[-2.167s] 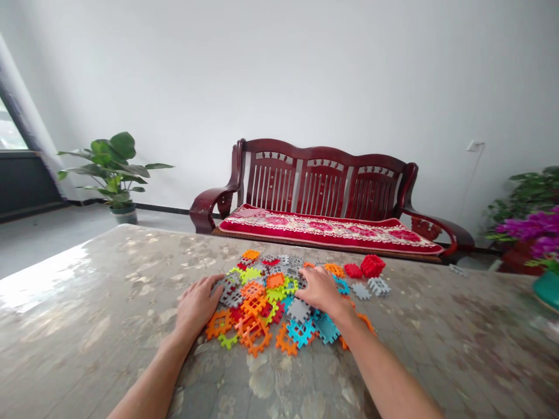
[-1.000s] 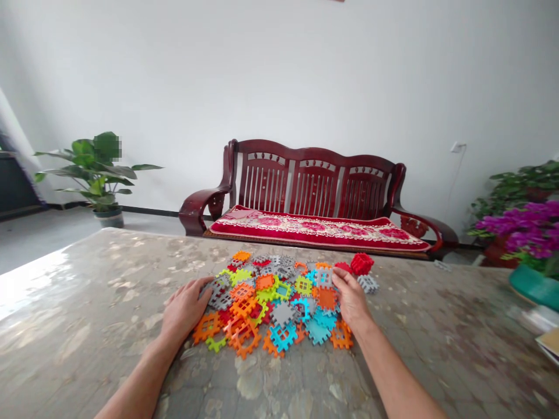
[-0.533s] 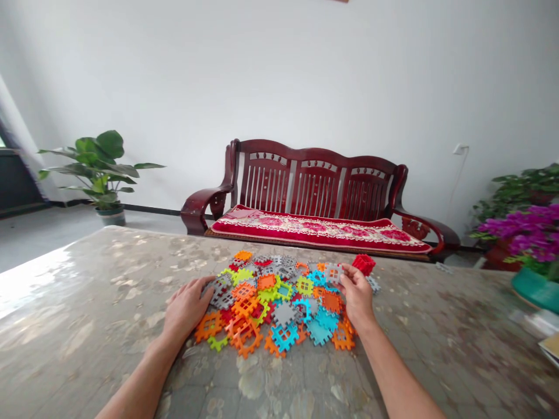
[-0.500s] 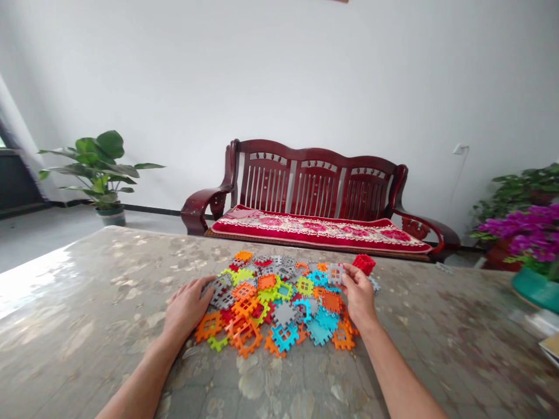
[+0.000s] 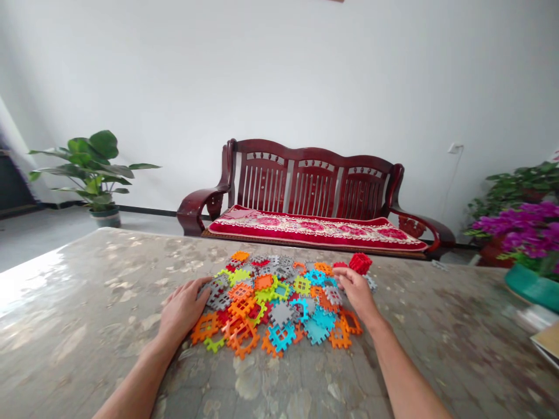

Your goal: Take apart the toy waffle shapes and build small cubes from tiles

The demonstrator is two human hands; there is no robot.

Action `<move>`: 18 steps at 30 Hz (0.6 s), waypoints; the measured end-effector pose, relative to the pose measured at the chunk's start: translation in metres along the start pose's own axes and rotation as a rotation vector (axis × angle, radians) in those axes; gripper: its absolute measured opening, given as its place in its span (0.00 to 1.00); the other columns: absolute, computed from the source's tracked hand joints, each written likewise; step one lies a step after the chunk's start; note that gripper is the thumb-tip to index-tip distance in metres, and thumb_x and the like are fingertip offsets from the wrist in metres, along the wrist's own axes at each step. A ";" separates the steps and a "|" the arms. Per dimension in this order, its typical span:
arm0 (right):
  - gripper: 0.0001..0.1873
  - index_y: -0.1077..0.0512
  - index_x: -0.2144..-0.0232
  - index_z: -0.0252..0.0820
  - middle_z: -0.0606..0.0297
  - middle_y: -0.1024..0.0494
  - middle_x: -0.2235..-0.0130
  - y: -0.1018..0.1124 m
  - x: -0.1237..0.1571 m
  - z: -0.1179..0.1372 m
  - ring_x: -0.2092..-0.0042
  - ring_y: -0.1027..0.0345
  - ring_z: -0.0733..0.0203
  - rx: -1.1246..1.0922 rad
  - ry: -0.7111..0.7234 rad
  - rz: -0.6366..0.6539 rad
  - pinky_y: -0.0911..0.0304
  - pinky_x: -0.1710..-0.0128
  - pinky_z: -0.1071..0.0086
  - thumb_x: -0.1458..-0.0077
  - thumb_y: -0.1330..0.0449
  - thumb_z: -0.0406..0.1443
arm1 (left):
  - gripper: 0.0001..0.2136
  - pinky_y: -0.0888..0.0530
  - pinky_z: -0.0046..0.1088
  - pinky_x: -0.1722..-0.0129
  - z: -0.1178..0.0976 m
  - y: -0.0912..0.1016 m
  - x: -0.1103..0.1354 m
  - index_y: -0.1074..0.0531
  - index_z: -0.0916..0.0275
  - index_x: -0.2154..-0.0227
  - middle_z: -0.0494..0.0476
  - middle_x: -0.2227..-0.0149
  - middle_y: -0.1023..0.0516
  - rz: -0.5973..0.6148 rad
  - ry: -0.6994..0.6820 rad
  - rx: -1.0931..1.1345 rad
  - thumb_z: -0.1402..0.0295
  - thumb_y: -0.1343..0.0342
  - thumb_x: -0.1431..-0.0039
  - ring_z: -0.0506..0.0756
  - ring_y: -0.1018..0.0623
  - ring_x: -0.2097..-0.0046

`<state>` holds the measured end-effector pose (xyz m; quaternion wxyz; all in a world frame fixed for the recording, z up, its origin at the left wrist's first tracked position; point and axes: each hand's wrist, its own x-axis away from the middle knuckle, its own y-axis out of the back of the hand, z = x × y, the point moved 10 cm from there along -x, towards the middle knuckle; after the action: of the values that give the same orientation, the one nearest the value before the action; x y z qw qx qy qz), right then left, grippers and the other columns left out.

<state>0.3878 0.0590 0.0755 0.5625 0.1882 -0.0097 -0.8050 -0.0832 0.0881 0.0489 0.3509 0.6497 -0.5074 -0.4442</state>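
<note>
A heap of flat interlocking plastic tiles (image 5: 279,299) in orange, grey, blue, lime and red lies on the mottled table (image 5: 100,308). My left hand (image 5: 181,311) rests palm down at the heap's left edge, fingers spread over grey tiles. My right hand (image 5: 357,291) is at the heap's right edge, its fingers curled round a grey tile (image 5: 334,295) that is low on the pile. Just beyond that hand stands a red cube built from tiles (image 5: 360,263), with a loose grey tile beside it.
Behind the table's far edge is a dark red wooden bench (image 5: 314,192) with a red patterned cushion. A leafy plant (image 5: 94,169) stands on the floor at left. Purple flowers (image 5: 524,230) in a teal pot (image 5: 528,286) and some papers (image 5: 545,340) sit at right.
My right hand moved from the middle of the heap to its right edge, lifted a grey tile, then brought it down onto the pile. My left hand stayed put.
</note>
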 end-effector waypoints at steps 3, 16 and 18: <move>0.17 0.22 0.65 0.42 0.59 0.18 0.63 0.011 -0.003 -0.008 0.61 0.24 0.51 0.031 -0.060 -0.031 0.31 0.66 0.62 0.58 0.39 0.44 | 0.20 0.34 0.42 0.44 -0.001 0.000 0.001 0.28 0.53 0.47 0.56 0.46 0.24 0.007 -0.001 -0.006 0.60 0.58 0.36 0.62 0.27 0.44; 0.26 0.25 0.60 0.44 0.63 0.20 0.61 0.016 0.004 -0.038 0.62 0.27 0.56 0.568 -0.142 0.281 0.35 0.63 0.68 0.67 0.30 0.38 | 0.20 0.34 0.41 0.43 0.002 -0.003 -0.002 0.28 0.53 0.48 0.55 0.46 0.23 -0.003 -0.006 0.007 0.59 0.58 0.37 0.62 0.27 0.44; 0.27 0.26 0.59 0.43 0.64 0.20 0.60 0.012 0.006 -0.044 0.61 0.27 0.57 0.598 -0.180 0.336 0.35 0.62 0.69 0.67 0.30 0.37 | 0.20 0.34 0.41 0.43 0.003 -0.004 -0.002 0.28 0.54 0.47 0.56 0.46 0.24 0.001 -0.006 0.007 0.60 0.58 0.37 0.61 0.27 0.44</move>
<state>0.4110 0.0576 0.0357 0.6041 0.2683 -0.3253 -0.6762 -0.0844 0.0908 0.0449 0.3475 0.6492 -0.5102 -0.4443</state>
